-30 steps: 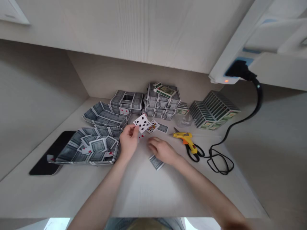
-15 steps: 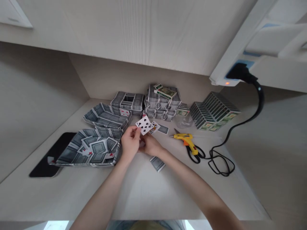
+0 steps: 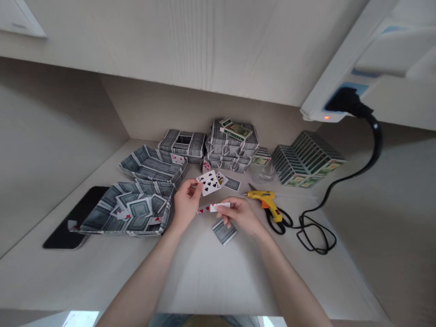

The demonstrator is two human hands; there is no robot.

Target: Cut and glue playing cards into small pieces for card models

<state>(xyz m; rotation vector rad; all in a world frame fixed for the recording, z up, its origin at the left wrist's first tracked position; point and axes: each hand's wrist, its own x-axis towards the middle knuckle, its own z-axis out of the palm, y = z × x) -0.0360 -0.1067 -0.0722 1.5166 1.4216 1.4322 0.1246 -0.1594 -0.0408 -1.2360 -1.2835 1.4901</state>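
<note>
My left hand (image 3: 186, 202) pinches a spade playing card (image 3: 209, 183), face up and tilted, between thumb and fingers. To its right, my right hand (image 3: 238, 213) grips a narrow white card strip (image 3: 218, 207) with a red mark at its left end. A strip with red hearts (image 3: 203, 210) shows between the hands; I cannot tell whether it lies on the table. A picture card (image 3: 221, 179) lies partly behind the spade card. One face-down card (image 3: 232, 183) rests beyond the hands, and another face-down card (image 3: 224, 233) lies below my right hand.
Left are an open card-built box (image 3: 160, 190) holding loose cards, a second open box (image 3: 150, 164) and a black phone (image 3: 64, 231). Card-built cases (image 3: 231, 145) stand at the back. Right are a yellow glue gun (image 3: 264, 198), black-handled scissors (image 3: 284, 222), stacked card packs (image 3: 308, 159) and a cable (image 3: 316, 227).
My right hand has drawn away from the left, moving right and coming into fuller view with the narrow card strip. The spade card has shifted slightly right and down.
</note>
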